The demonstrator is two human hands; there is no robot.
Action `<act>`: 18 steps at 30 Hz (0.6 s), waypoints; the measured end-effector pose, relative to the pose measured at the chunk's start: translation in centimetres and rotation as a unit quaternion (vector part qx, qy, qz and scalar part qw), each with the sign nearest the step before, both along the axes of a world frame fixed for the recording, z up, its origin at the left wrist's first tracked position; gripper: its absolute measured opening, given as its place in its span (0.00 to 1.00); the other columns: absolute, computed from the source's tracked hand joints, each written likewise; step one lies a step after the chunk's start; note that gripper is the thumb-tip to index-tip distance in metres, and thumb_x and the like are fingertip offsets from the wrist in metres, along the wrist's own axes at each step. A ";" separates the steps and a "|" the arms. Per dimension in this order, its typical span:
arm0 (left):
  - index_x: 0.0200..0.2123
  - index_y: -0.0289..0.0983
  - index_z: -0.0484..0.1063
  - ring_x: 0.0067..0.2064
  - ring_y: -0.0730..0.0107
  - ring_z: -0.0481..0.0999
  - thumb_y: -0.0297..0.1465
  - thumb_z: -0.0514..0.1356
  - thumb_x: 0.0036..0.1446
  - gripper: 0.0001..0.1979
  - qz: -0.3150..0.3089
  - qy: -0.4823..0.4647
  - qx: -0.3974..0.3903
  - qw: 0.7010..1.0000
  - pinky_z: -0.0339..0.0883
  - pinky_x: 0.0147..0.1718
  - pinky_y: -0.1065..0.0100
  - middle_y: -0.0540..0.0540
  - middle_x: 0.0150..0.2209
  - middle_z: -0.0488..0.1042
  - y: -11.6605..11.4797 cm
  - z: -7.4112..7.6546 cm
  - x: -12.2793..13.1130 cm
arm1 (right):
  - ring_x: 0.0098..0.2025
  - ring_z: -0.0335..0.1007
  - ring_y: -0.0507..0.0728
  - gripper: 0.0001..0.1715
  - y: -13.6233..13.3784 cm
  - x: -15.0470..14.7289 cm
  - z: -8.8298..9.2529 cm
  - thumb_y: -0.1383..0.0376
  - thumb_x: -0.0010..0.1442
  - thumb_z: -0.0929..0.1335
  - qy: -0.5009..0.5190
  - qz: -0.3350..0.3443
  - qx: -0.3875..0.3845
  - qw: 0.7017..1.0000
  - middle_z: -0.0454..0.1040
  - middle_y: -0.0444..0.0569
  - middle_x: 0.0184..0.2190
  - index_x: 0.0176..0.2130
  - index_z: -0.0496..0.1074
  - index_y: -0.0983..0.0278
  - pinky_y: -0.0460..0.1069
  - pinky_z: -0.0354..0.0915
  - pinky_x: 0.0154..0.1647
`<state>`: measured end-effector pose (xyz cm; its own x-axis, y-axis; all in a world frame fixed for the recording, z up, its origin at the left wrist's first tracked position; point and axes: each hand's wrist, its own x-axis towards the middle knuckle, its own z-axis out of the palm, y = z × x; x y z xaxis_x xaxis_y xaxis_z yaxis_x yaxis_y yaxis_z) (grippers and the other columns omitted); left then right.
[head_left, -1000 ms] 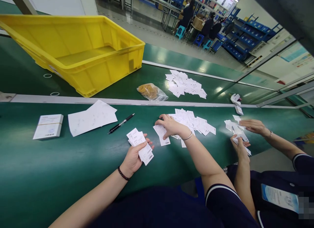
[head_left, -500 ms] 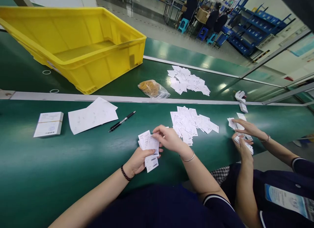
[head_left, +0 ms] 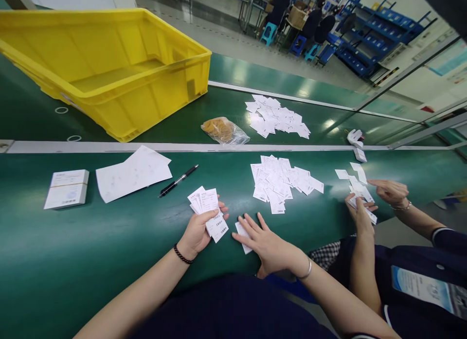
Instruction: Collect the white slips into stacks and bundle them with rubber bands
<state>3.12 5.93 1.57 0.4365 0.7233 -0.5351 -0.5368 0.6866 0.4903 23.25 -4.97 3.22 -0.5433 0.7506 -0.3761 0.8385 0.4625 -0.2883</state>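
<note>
Several small white printed cards are fanned in my left hand, the thumb pressing on their front. To the right, my right hand lies spread over a white card on the green table, its fingers apart and covering part of that card. Beyond my right hand is a loose pile of similar printed cards. A black pen lies beyond my left hand, beside overlapping white paper sheets. Farther left stands a banded stack of cards.
A yellow crate stands at the back left. Beside it are a plastic bag of rubber bands and another card pile. At right, a co-worker's hands handle cards. A metal strip runs along the table.
My right hand has left the cards in my left hand, moved down and right, and spread out over a card on the table. The co-worker's far hand has shifted right.
</note>
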 end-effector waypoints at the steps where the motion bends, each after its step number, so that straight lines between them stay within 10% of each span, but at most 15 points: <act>1: 0.45 0.36 0.74 0.40 0.63 0.78 0.21 0.66 0.45 0.20 -0.001 0.003 0.000 1.000 0.76 0.41 0.59 0.45 0.37 0.78 0.0 0.0 0.0 | 0.71 0.27 0.75 0.69 -1.2 0.1 0.2 0.57 0.41 0.79 0.006 0.006 -0.001 1.000 0.34 0.63 0.70 0.69 0.43 0.61 0.75 0.32 0.65; 6: 0.45 0.36 0.74 0.38 0.64 0.78 0.21 0.67 0.44 0.21 -0.026 0.009 -0.003 1.000 0.76 0.39 0.60 0.46 0.36 0.78 -0.3 0.2 0.1 | 0.67 0.52 0.58 0.31 -4.0 1.9 1.9 0.72 0.63 0.63 0.159 -0.003 -0.003 0.987 0.62 0.52 0.64 0.64 0.59 0.60 0.59 0.52 0.68; 12: 0.43 0.36 0.75 0.37 0.64 0.79 0.26 0.70 0.46 0.18 -0.083 -0.018 -0.029 0.996 0.75 0.38 0.62 0.46 0.34 0.78 -2.0 -0.1 0.6 | 0.59 0.67 0.55 0.28 0.5 -1.5 0.4 0.74 0.66 0.57 0.309 -0.215 0.346 0.859 0.72 0.52 0.56 0.63 0.60 0.59 0.54 0.69 0.58; 18: 0.41 0.35 0.74 0.40 0.62 0.79 0.34 0.69 0.48 0.17 -0.053 -0.046 -0.041 0.997 0.74 0.41 0.64 0.41 0.40 0.80 -1.9 -0.2 0.6 | 0.60 0.65 0.61 0.33 4.6 -6.5 -1.6 0.51 0.67 0.59 0.365 -0.092 0.342 0.861 0.70 0.64 0.54 0.61 0.57 0.71 0.57 0.68 0.58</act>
